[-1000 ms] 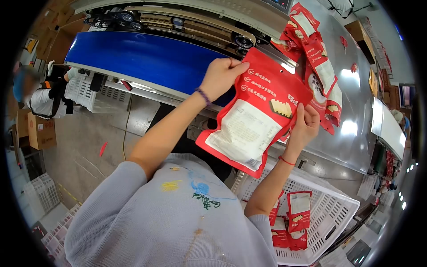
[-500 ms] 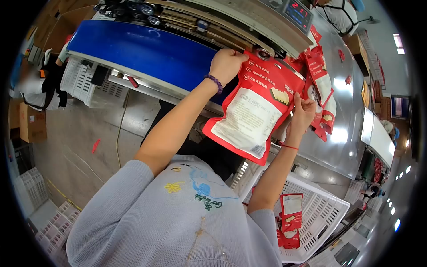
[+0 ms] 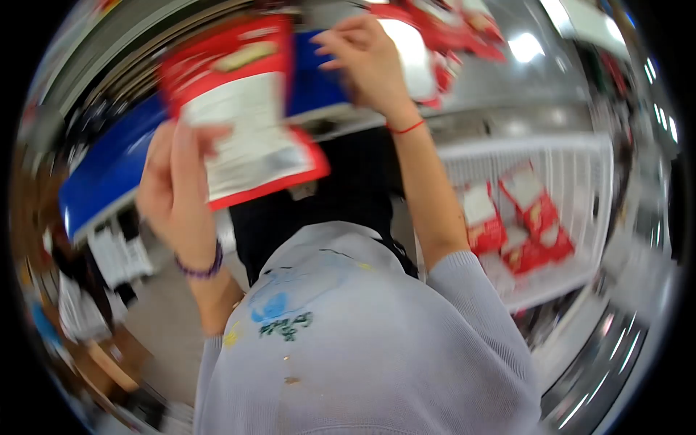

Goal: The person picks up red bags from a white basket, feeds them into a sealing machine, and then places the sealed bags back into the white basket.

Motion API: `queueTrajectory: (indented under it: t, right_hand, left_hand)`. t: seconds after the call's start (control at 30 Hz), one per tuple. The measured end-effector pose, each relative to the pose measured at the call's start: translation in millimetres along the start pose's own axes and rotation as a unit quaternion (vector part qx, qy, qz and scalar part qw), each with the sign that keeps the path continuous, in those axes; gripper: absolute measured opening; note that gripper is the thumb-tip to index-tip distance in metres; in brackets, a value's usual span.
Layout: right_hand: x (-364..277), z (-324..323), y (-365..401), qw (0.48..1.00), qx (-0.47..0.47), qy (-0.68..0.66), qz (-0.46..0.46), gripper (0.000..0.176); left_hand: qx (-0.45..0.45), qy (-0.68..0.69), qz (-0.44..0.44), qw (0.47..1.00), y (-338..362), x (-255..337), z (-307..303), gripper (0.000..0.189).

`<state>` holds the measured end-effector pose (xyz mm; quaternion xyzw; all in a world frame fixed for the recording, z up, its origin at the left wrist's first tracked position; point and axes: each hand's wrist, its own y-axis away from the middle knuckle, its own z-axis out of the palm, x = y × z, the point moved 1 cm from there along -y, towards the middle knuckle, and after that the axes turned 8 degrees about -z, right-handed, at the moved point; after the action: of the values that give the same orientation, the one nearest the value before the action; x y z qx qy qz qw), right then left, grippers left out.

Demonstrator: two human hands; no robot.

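A red pouch with a white panel [image 3: 243, 119], blurred by motion, hangs tilted in front of me at the upper left. My left hand [image 3: 177, 188] is closed on its left edge, with thumb and fingers over the lower part. My right hand [image 3: 366, 61] is off the pouch, to its right, with fingers loosely bent and apart and nothing visible in them. Just beyond that hand, more red-and-white pouches [image 3: 413, 54] lie on the metal table.
A blue conveyor belt [image 3: 116, 167] runs along the machine at the left. On my right stands a white plastic crate [image 3: 580, 156] with several red pouches [image 3: 533, 217] inside. The metal table [image 3: 522, 80] reaches out at the upper right. Cardboard boxes [image 3: 119, 355] sit at the lower left.
My right hand has let go of the pouch and moved away from it. My left hand now grips the pouch's side, lower than before. My view has turned, bringing the crate further into sight.
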<state>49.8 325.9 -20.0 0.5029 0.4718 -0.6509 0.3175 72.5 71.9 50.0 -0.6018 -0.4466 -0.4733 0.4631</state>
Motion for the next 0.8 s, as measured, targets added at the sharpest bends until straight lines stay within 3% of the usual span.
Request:
queueTrajectory:
  t: [0.07, 0.13, 0.2, 0.27, 0.3, 0.37, 0.47, 0.5, 0.53, 0.57, 0.6, 0.67, 0.73, 0.77, 0.8]
  right_hand:
    - [-19.1, -45.2, 40.4, 0.999, 0.020, -0.030, 0.025, 0.016]
    - [-32.7, -101.4, 95.7, 0.980, 0.168, 0.087, 0.064, 0.019]
    - [-2.6, -177.8, 166.2, 0.908, 0.376, 0.179, 0.044, 0.022]
    - [35.4, -262.5, 254.5, 0.831, 0.531, 0.142, 0.089, 0.022]
    - [49.7, -291.9, 297.8, 0.766, 0.616, 0.154, 0.100, 0.022]
    - [85.8, -366.2, 386.0, 0.691, 0.649, 0.268, 0.170, 0.031]
    - [105.8, -405.8, 469.9, 0.622, 0.722, 0.248, 0.174, 0.039]
    - [115.7, -410.5, 484.5, 0.627, 0.733, 0.202, 0.169, 0.043]
    - [153.3, -431.0, 521.5, 0.626, 0.725, 0.168, 0.232, 0.041]
    - [165.0, -437.2, 538.2, 0.674, 0.691, 0.038, 0.259, 0.042]
    - [144.6, -420.4, 513.5, 0.612, 0.721, 0.016, 0.325, 0.035]
    - [117.0, -399.5, 462.7, 0.674, 0.620, 0.325, 0.236, 0.030]
    - [71.1, -376.1, 399.0, 0.681, 0.529, 0.445, 0.241, 0.025]
    - [40.9, -347.5, 359.5, 0.680, 0.456, 0.561, 0.123, 0.023]
    - [7.4, -325.8, 326.2, 0.698, 0.348, 0.596, 0.189, 0.019]
  left_hand:
    - [-0.132, 0.002, 0.021, 0.991, 8.6, 9.3, 32.7, 0.026]
    - [-0.225, -0.034, -0.008, 0.974, 17.4, 9.9, 60.5, 0.024]
    - [-0.293, -0.056, -0.026, 0.954, 14.0, -4.6, 86.4, 0.024]
    - [-0.330, -0.064, -0.050, 0.940, 14.3, -15.5, 105.7, 0.024]
    - [-0.358, -0.081, -0.078, 0.927, 14.0, -19.5, 115.4, 0.025]
    - [-0.374, -0.107, -0.113, 0.914, 20.4, -27.3, 131.0, 0.025]
    - [-0.402, -0.132, -0.126, 0.897, 26.9, -24.6, 141.7, 0.024]
    - [-0.408, -0.134, -0.130, 0.894, 29.5, -24.1, 145.6, 0.023]
    - [-0.400, -0.133, -0.171, 0.890, 33.9, -19.9, 148.3, 0.023]
    - [-0.404, -0.147, -0.170, 0.887, 36.1, -21.3, 148.9, 0.022]
    - [-0.408, -0.161, -0.169, 0.883, 37.6, -24.4, 149.3, 0.021]
    - [-0.397, -0.163, -0.160, 0.889, 39.0, -20.8, 154.0, 0.019]
    - [-0.401, -0.152, -0.160, 0.889, 39.1, -22.6, 155.5, 0.014]
    - [-0.400, -0.151, -0.157, 0.890, 37.7, -20.7, 157.7, 0.014]
    - [-0.405, -0.149, -0.135, 0.892, 35.9, -17.5, 162.9, 0.011]
